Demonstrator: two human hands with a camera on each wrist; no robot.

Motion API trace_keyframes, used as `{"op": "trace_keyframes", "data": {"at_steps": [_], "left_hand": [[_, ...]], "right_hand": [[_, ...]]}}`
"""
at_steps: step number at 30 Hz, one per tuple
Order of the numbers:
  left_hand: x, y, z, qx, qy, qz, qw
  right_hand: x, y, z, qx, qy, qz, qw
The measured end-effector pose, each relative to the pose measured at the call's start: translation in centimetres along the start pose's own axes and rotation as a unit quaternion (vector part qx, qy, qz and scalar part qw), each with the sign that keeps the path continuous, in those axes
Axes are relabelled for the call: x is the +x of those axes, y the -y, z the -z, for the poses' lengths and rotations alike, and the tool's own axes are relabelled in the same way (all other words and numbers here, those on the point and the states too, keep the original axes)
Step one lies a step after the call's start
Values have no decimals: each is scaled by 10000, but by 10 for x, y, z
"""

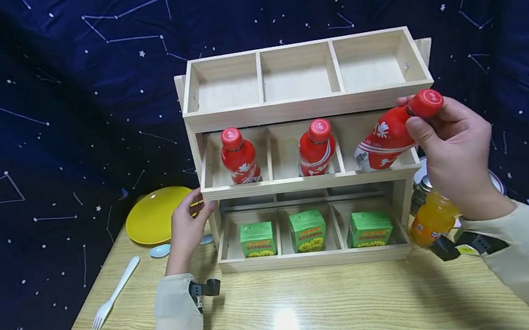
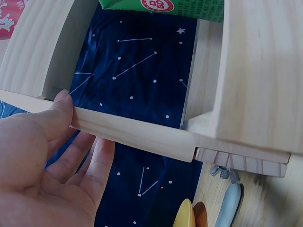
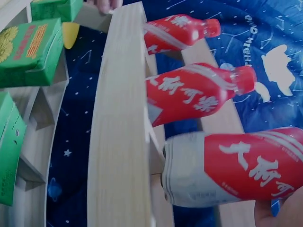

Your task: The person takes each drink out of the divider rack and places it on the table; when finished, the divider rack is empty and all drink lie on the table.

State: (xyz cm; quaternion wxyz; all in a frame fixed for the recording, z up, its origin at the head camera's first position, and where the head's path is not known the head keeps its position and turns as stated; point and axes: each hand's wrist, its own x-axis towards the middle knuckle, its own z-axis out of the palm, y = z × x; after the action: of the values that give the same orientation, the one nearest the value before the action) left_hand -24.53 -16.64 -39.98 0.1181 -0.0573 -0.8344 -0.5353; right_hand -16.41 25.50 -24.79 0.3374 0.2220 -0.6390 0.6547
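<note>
The left hand (image 1: 187, 232), fingers relaxed, rests against the wooden rack (image 1: 297, 107) at its left front edge. The right hand (image 1: 453, 148) grips a tilted red bottle (image 1: 393, 134) by its neck, base inside the rack's middle-tier right compartment.

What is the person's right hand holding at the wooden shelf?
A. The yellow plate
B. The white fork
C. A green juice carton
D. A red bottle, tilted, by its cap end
D. The right hand grips a red bottle near its cap, tilted into the right compartment of the middle tier of the wooden shelf, while the left hand rests against the shelf's left side.
</note>
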Motion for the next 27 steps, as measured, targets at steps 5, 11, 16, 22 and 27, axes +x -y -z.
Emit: {"op": "trace_keyframes", "data": {"at_steps": [5,11,16,22,27], "left_hand": [[0,0,0,1,32,-57,10000],[-1,1,0,-38,34,-71,10000],[-1,2,2,-61,-3,-100,9999],[-1,3,2,-56,-26,-51,10000],[1,3,0,-106,38,0,9999]], "right_hand": [[-16,17,10,10,298,-211,9993],[-42,27,26,-555,546,-435,9960],[-64,31,40,-1389,467,-669,9869],[-98,26,64,-2521,164,-1032,9621],[-122,20,88,-2912,-207,-1429,9457]]}}
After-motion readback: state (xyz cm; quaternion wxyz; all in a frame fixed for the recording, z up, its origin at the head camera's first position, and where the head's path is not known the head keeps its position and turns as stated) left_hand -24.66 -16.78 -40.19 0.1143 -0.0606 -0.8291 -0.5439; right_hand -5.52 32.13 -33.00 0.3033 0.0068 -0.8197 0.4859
